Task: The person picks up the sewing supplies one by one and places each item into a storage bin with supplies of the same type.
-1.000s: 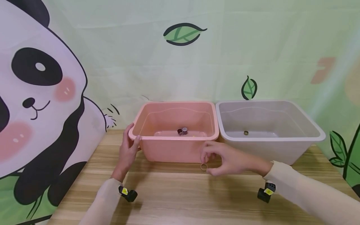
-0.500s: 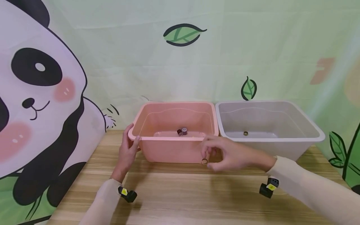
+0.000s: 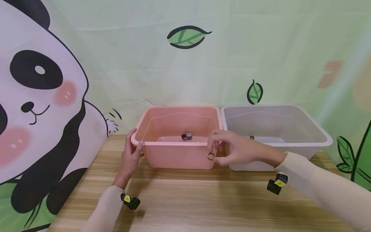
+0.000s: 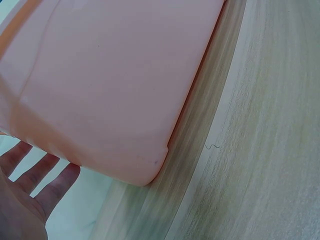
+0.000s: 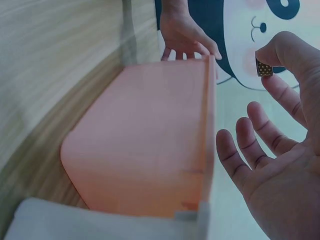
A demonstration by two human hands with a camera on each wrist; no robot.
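In the head view my left hand [image 3: 129, 161] grips the left front corner of a pink plastic bin [image 3: 174, 144], thumb at the rim. The left wrist view shows its other fingers [image 4: 59, 187] against the outer side wall. My right hand [image 3: 239, 146] pinches a small ring between thumb and index finger, in front of the pink bin's right front corner. Seen up close from the right wrist, the ring [image 5: 264, 69] is a dark band with gold dots; the other fingers are spread, holding nothing.
A grey bin [image 3: 290, 144] stands right beside the pink one. Inside the pink bin lie several small ring-like pieces [image 3: 189, 136], dark and grey. One gold ring [image 3: 252, 138] lies in the grey bin. Both bins stand on a wooden table [image 3: 179, 199] before a panda-print backdrop [image 3: 139, 61].
My right hand has risen with the ring from low before the bins to near the pink bin's rim. The left hand keeps its grip on the corner.
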